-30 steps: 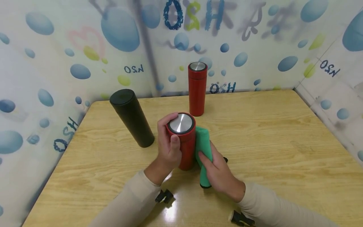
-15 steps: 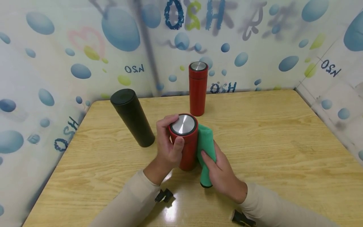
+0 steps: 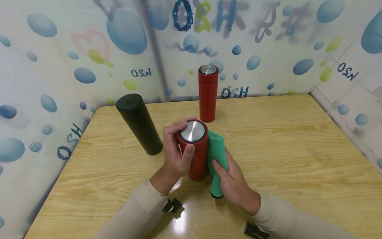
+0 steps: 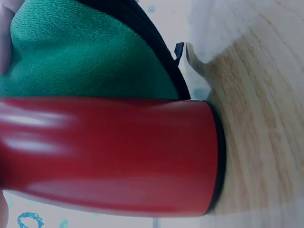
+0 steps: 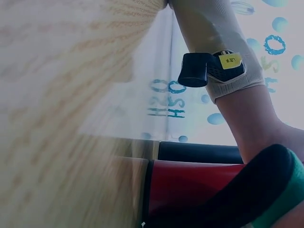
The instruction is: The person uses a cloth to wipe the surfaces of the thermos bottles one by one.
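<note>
In the head view a red vacuum flask point(image 3: 198, 164) with a silver-topped lid stands in front of the person, leaning a little. The left hand point(image 3: 176, 157) grips it near the lid, thumb at the front and fingers around the far side. Folded in the right hand point(image 3: 235, 182) is a green cloth point(image 3: 218, 151) with dark edging, pinched under the thumb and laid along the flask's right side. The left wrist view has the cloth point(image 4: 95, 61) lying flat along the flask's wall point(image 4: 109, 156), whose dark base is right at the tabletop. Most right-hand fingers are hidden behind the cloth.
A second red flask point(image 3: 208, 99) stands at the back of the wooden table point(image 3: 283, 142). To the left is a black flask point(image 3: 139, 126). A patterned wall point(image 3: 167, 56) borders the table's far edge. Small black camera mounts point(image 3: 172, 205) sit at the wrists.
Over the last second the gripped flask and the cloth have shifted slightly right. The left hand's fingers have moved a little farther over behind the lid. The other flasks have stayed put.
</note>
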Demonstrator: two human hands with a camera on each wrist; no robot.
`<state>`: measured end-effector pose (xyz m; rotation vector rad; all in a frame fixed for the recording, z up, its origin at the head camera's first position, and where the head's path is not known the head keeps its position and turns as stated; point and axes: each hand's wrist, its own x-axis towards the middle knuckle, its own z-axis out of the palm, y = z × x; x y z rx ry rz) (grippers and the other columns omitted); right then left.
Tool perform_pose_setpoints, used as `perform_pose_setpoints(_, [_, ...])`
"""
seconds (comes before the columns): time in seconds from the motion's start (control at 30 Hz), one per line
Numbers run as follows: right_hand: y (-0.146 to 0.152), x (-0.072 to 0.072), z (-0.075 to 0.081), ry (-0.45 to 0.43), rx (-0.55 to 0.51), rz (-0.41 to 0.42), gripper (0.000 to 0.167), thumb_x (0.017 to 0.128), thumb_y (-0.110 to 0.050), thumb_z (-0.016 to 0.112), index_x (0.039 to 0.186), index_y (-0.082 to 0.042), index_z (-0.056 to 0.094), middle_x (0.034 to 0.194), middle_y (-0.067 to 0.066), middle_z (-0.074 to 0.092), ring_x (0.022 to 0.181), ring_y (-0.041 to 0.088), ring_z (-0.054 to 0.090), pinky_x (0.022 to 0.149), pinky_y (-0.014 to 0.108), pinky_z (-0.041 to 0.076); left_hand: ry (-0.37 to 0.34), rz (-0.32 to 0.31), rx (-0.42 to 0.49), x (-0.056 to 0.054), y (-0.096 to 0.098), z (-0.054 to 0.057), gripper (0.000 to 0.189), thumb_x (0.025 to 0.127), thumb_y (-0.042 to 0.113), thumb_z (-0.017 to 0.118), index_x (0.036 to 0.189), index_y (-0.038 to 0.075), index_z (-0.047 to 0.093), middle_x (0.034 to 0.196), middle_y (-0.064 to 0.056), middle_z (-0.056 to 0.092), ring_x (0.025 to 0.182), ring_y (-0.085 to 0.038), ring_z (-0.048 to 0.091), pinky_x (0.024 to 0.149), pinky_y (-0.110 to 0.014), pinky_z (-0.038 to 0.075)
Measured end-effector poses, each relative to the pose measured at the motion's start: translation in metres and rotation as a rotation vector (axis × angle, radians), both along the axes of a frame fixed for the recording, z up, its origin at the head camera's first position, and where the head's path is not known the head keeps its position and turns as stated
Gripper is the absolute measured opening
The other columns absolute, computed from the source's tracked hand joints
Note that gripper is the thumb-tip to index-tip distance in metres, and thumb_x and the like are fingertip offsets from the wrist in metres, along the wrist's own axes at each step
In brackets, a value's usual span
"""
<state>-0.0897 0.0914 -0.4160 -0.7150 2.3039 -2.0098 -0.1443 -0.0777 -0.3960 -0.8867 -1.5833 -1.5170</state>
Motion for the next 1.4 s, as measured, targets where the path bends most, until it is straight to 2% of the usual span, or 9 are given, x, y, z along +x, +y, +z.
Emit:
perform_pose_setpoints(0.23, [0.0008,0.0006,-0.0006,0.006,-0.016,0.018,0.053,0.106,-0.007,0.041,0.156,-0.007,0.025,0.157,0.013,0.040,0.143,0.023,0.039,0.111,0.020,0.036,-0.033,0.053,-0.010,0.0020,-0.0009,0.0003,0.068,0.094,0.049,0.060,0.112,-0.014,0.039,0.111,-0.035,0.054,0.112,-0.024,0.060,0.092,-0.030,0.055])
perform_pose_setpoints(0.3, [0.0008,0.0004,-0.0006,0.001,-0.012,0.027,0.053,0.106,-0.008,0.040,0.157,-0.008,0.025,0.157,0.012,0.039,0.144,0.023,0.038,0.112,0.022,0.036,-0.039,0.058,-0.001,0.0030,0.0000,0.0012,0.070,0.093,0.049,0.061,0.112,-0.014,0.038,0.109,-0.034,0.053,0.110,-0.023,0.060,0.091,-0.029,0.055])
perform_pose_setpoints(0.43, [0.0006,0.0001,-0.0002,-0.016,0.001,0.025,0.052,0.107,-0.010,0.040,0.157,-0.009,0.025,0.157,0.011,0.040,0.144,0.028,0.039,0.114,0.035,0.037,-0.050,0.076,0.013,0.0046,0.0030,0.0021,0.074,0.092,0.051,0.064,0.113,-0.016,0.039,0.108,-0.032,0.053,0.107,-0.023,0.059,0.090,-0.029,0.054])
perform_pose_setpoints(0.53, [0.0003,0.0002,0.0004,-0.024,-0.002,0.021,0.052,0.107,-0.010,0.040,0.157,-0.009,0.024,0.157,0.011,0.040,0.144,0.029,0.039,0.114,0.040,0.037,-0.062,0.105,-0.013,0.0052,0.0036,0.0025,0.073,0.092,0.052,0.062,0.117,-0.014,0.043,0.110,-0.029,0.054,0.108,-0.024,0.059,0.090,-0.029,0.054])
perform_pose_setpoints(0.7, [0.0007,0.0018,0.0024,-0.009,-0.023,0.006,0.052,0.106,-0.008,0.040,0.156,-0.008,0.026,0.156,0.013,0.042,0.143,0.027,0.040,0.112,0.027,0.038,-0.067,0.120,-0.045,0.0057,0.0026,0.0041,0.069,0.093,0.052,0.060,0.117,-0.011,0.048,0.116,-0.028,0.055,0.112,-0.028,0.058,0.093,-0.030,0.055])
perform_pose_setpoints(0.8, [0.0011,0.0028,0.0028,0.008,-0.032,0.002,0.051,0.106,-0.007,0.041,0.155,-0.007,0.029,0.154,0.013,0.044,0.141,0.025,0.042,0.110,0.020,0.038,-0.060,0.107,-0.041,0.0060,0.0025,0.0056,0.068,0.093,0.050,0.061,0.116,-0.012,0.046,0.119,-0.030,0.054,0.115,-0.030,0.057,0.095,-0.031,0.054])
perform_pose_setpoints(1.07, [-0.0004,0.0025,0.0008,0.022,-0.015,0.016,0.051,0.105,-0.006,0.042,0.155,-0.007,0.030,0.153,0.013,0.045,0.140,0.023,0.043,0.110,0.020,0.038,-0.073,0.024,-0.034,0.0064,0.0031,0.0061,0.066,0.095,0.044,0.061,0.117,-0.014,0.038,0.126,-0.031,0.056,0.117,-0.032,0.059,0.097,-0.033,0.054])
perform_pose_setpoints(1.4, [-0.0003,0.0031,0.0024,-0.010,-0.011,0.023,0.052,0.106,-0.009,0.041,0.156,-0.010,0.026,0.157,0.009,0.040,0.145,0.025,0.038,0.113,0.024,0.036,-0.090,0.015,-0.036,0.0075,0.0037,0.0057,0.068,0.095,0.044,0.061,0.119,-0.014,0.036,0.125,-0.032,0.054,0.118,-0.029,0.058,0.097,-0.032,0.054])
